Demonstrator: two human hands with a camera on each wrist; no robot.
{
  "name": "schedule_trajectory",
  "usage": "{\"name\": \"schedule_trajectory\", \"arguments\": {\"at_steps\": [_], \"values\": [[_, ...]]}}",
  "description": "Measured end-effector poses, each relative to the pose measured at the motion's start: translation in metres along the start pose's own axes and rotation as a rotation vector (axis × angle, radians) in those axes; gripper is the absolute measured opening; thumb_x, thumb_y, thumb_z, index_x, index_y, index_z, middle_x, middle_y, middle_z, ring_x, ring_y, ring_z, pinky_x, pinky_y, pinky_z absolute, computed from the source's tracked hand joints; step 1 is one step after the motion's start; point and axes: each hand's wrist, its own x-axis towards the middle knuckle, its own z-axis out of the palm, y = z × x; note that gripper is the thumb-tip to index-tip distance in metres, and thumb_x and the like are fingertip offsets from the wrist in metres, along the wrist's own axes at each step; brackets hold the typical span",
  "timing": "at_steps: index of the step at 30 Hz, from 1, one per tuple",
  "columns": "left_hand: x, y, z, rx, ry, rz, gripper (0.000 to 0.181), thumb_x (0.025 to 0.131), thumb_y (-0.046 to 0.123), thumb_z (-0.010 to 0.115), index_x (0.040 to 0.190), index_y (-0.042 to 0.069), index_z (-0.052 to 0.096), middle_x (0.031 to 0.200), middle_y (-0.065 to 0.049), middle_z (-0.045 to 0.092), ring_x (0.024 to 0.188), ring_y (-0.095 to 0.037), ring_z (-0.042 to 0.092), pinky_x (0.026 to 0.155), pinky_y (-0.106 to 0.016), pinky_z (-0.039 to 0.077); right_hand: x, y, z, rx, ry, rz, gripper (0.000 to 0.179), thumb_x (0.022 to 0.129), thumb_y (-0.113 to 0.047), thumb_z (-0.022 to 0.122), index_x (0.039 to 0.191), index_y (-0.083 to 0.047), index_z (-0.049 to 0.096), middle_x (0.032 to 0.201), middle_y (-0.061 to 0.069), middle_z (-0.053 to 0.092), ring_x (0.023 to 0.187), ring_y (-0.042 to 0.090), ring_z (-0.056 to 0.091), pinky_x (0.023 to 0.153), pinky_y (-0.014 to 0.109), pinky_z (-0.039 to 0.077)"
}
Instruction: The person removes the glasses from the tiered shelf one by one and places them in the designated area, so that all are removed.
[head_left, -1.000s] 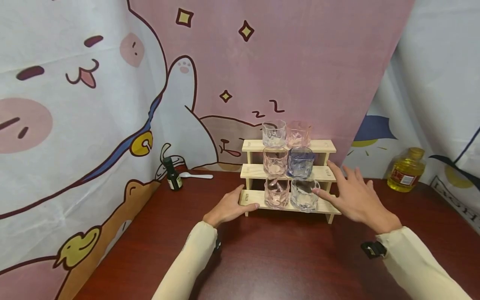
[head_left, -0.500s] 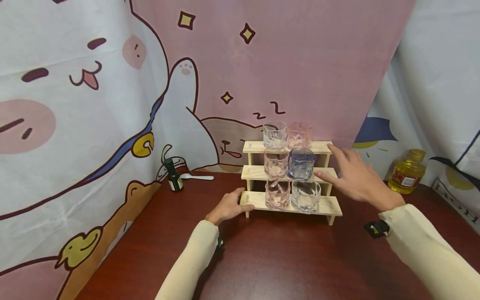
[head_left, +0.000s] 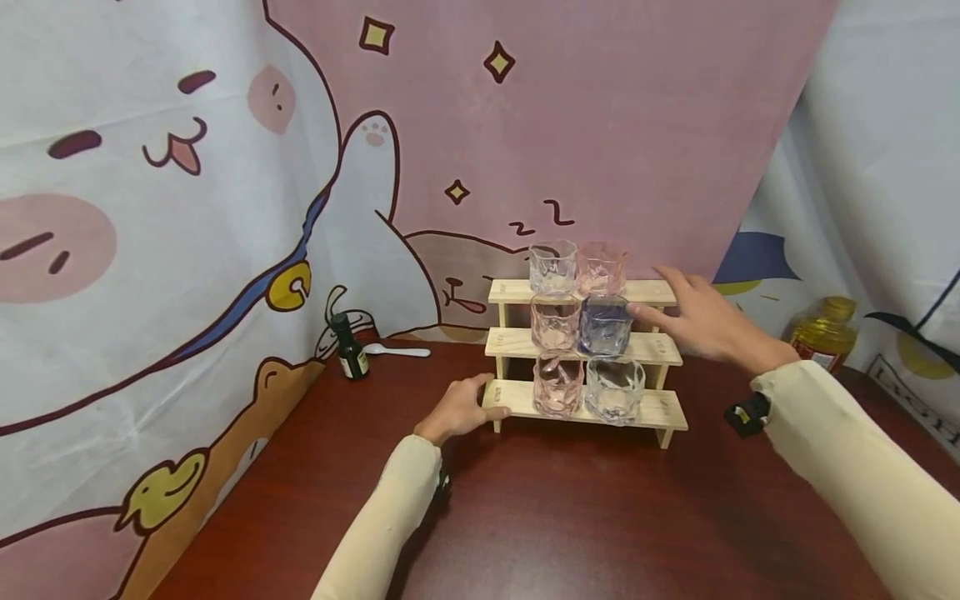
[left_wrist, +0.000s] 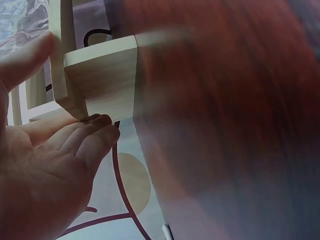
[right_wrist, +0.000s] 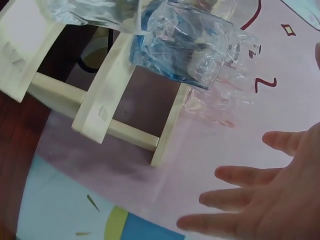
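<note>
Right hand (head_left: 703, 321) risen, spread, empty | left hand (head_left: 457, 408) at rack (head_left: 512, 342), grip unclear

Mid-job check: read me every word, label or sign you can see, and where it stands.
"z Z": pink backdrop.
"GH": white cloth at right; letters before it unclear.
Too small or blurred: labels on the yellow bottle and dark bottle, marks on the wooden stand.

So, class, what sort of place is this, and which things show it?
Probably an indoor tabletop set up for a demonstration or filming, though that is a guess: a cartoon-printed cloth stands behind a dark reddish table, and six glasses sit in pairs on a three-tier wooden stand.
</note>
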Motion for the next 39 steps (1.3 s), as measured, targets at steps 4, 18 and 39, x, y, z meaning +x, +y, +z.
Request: {"name": "schedule_trajectory", "arguments": {"at_steps": [4,18,39], "values": [[0.0,0.001,0.0,0.005,0.006,-0.004,0.067,0.087,0.029,0.079,0.141,0.002,0.052,0.125,-0.015,0.067,0.105,-0.022,0.061,0.096,-0.041,0.05,0.012,-0.002,-0.002,0.053,-0.011,-0.006,0.091,0.1,-0.061,0.043,0.161,-0.004,0.006,0.158,0.037,0.021,0.139,0.059,0.029,0.108,0.074,0.026],[-0.004,0.01,0.0,0.164,-0.021,0.018,0.048,0.088,0.031,0.077,0.126,0.007,0.06,0.088,-0.004,0.063,0.078,-0.016,0.055,0.069,-0.028,0.045,0.063,-0.006,0.006,0.201,-0.026,0.024,0.089,0.099,-0.044,0.056,0.16,-0.002,0.006,0.162,0.032,0.018,0.142,0.056,0.027,0.112,0.071,0.025],[-0.004,0.012,-0.003,0.234,-0.017,0.056,0.039,0.088,0.035,0.076,0.116,0.01,0.063,0.08,0.0,0.06,0.074,-0.016,0.054,0.065,-0.029,0.044,0.099,-0.007,0.012,0.286,-0.013,0.128,0.092,0.096,-0.037,0.064,0.16,-0.001,0.007,0.146,0.035,0.041,0.13,0.051,0.046,0.106,0.064,0.04]]}}
